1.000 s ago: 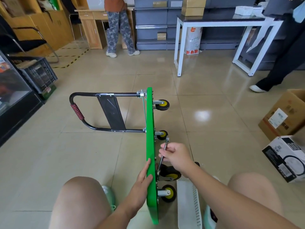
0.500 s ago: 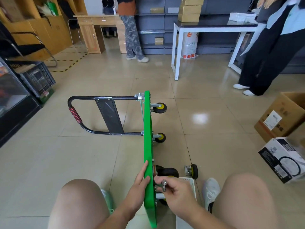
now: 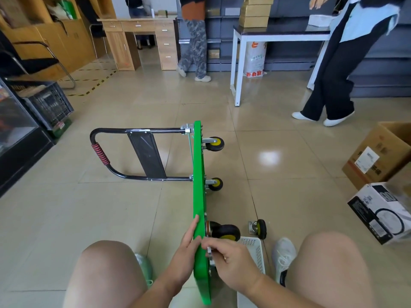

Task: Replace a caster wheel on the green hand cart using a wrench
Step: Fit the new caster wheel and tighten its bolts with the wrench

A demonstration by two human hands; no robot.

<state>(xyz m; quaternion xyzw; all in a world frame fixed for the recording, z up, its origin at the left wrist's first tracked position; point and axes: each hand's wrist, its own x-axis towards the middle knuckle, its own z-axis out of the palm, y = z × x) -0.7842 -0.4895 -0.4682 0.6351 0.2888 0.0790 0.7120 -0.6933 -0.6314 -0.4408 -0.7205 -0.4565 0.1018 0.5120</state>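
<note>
Left grip (image 3: 189, 243) lies flat-fingered on the tipped green cart (image 3: 199, 174). Right grip (image 3: 229, 261) pinches a wrench (image 3: 209, 252) against the cart's underside. Likely working a caster bolt; next calls for steady turning.

Both hands are at the near end of the cart (image 3: 198, 196), one on each side of the upright deck. The left hand (image 3: 188, 243) lies flat on the deck's left face, fingers straight and together, pointing away from the body, fingertips reaching up along the edge. The left forearm (image 3: 160, 285), bare, rises from bottom centre and angles right. The right hand (image 3: 231, 261) is knuckles up with fingers curled, thumb and fingertips pinching a small metal piece (image 3: 209, 252) right against the deck. The right forearm (image 3: 278, 292), also bare, slants in from the lower right. The two hands nearly meet across the deck.
</note>
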